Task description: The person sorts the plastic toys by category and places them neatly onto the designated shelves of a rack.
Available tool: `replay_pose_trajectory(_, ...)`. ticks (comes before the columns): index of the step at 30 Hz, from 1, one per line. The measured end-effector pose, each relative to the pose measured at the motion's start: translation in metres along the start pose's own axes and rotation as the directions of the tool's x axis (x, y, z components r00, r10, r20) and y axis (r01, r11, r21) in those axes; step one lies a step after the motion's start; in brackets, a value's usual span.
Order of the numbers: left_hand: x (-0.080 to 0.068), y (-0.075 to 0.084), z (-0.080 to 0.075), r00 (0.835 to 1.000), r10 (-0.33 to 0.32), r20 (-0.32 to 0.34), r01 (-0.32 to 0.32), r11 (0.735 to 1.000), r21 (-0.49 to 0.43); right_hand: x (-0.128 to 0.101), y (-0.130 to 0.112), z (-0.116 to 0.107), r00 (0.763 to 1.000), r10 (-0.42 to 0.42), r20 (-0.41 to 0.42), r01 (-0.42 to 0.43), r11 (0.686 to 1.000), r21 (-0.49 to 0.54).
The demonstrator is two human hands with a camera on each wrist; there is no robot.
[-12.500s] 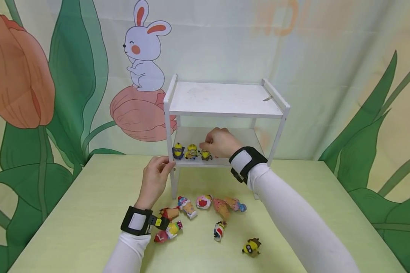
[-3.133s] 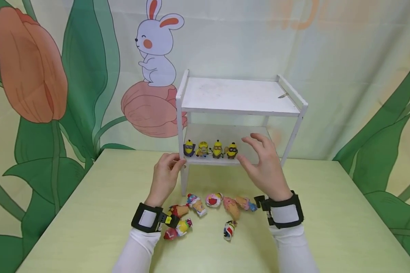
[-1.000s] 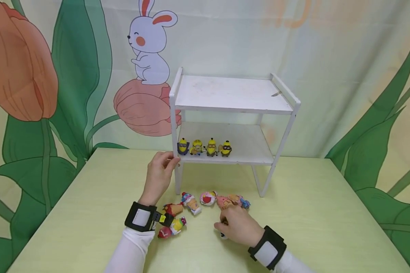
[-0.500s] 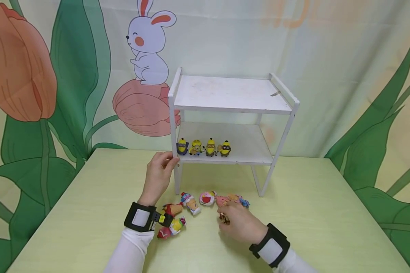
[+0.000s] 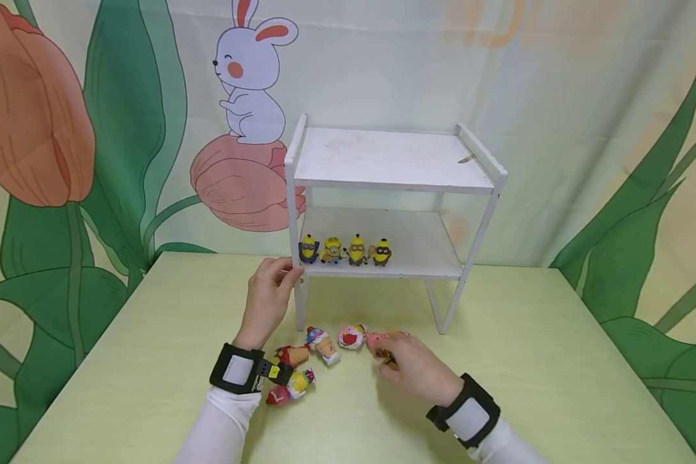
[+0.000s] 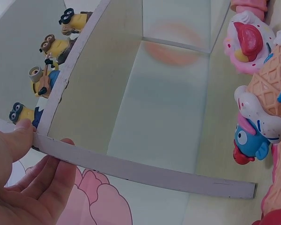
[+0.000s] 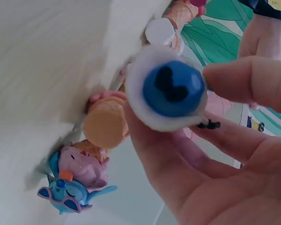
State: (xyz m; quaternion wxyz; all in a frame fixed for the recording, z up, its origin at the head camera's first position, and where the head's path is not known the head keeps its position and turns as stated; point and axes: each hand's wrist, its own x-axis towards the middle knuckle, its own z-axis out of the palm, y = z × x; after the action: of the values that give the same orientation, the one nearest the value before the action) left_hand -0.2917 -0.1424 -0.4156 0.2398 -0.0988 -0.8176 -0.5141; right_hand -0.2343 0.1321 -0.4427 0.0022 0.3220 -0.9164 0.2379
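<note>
Pinching a small toy figure (image 7: 171, 93) between thumb and fingers, the right hand (image 5: 408, 368) hovers low over the worktop (image 5: 528, 361), just in front of the white shelf (image 5: 391, 167). In the right wrist view the toy shows a white round base with a blue patch, held against the fingertips (image 7: 239, 84); an ice-cream cone toy (image 7: 105, 123) and a pink-and-blue figure (image 7: 77, 185) lie on the worktop just beside it.

The left hand (image 5: 269, 299) grips the shelf's front left post (image 5: 294, 225) at the level of the lower board, thumb (image 6: 16, 140) on one side and fingers (image 6: 51, 180) curled round the other. On that lower board four yellow figures (image 5: 345, 250) stand upright in a row near the left end.

More toys lie on the worktop between the two hands: a cone figure (image 5: 323, 345), a round pink-and-white one (image 5: 350, 336), and a red and yellow pair (image 5: 290, 388) near the left wrist band (image 5: 234, 372).
</note>
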Motion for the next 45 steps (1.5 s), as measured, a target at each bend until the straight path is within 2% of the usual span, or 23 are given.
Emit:
replay_pose_trajectory(9,0.001,0.000,0.001,1.000,0.010,-0.002,-0.010,1.000,-0.007,0.000,0.002,-0.013,0.997,-0.031,-0.077,0.034,0.999,0.039)
replay_pose_trajectory(13,0.001,0.001,0.001,1.000,0.011,0.000,-0.011,1.000,-0.007,-0.001,0.001,-0.024,0.996,-0.022,-0.084,0.028,0.997,0.075)
replay_pose_trajectory(16,0.000,0.001,0.000,1.000,0.013,-0.006,-0.013,1.000,-0.004,-0.001,-0.001,-0.036,0.991,-0.022,-0.135,0.038,0.992,0.119)
replay_pose_trajectory(20,0.001,0.001,0.000,1.000,0.018,-0.011,-0.018,1.000,0.002,0.000,-0.001,-0.052,0.957,-0.049,-0.285,0.100,0.981,0.165)
replay_pose_trajectory(26,0.000,0.001,0.001,1.000,0.007,-0.002,-0.007,1.000,0.009,0.005,0.002,-0.073,0.863,-0.120,-0.492,0.219,0.964,0.150)
replay_pose_trajectory(28,0.000,0.000,0.001,1.000,0.008,-0.002,-0.008,1.000,0.007,0.009,0.003,-0.080,0.835,-0.111,-0.539,0.243,0.953,0.179)
replay_pose_trajectory(30,0.000,0.000,0.001,1.000,0.007,-0.005,-0.007,1.000,0.003,0.013,0.004,-0.086,0.817,-0.093,-0.569,0.263,0.939,0.224)
replay_pose_trajectory(34,-0.001,-0.001,0.001,1.000,0.001,-0.005,-0.001,1.000,0.002,0.022,0.006,-0.095,0.802,-0.052,-0.596,0.269,0.921,0.282)
replay_pose_trajectory(40,-0.001,-0.001,0.001,1.000,-0.003,-0.002,0.003,1.000,-0.003,0.037,0.012,-0.100,0.789,-0.001,-0.615,0.230,0.928,0.293)
replay_pose_trajectory(45,0.000,0.000,0.001,1.000,-0.001,-0.003,0.001,1.000,-0.010,0.043,0.015,-0.106,0.788,0.011,-0.615,0.216,0.931,0.293)
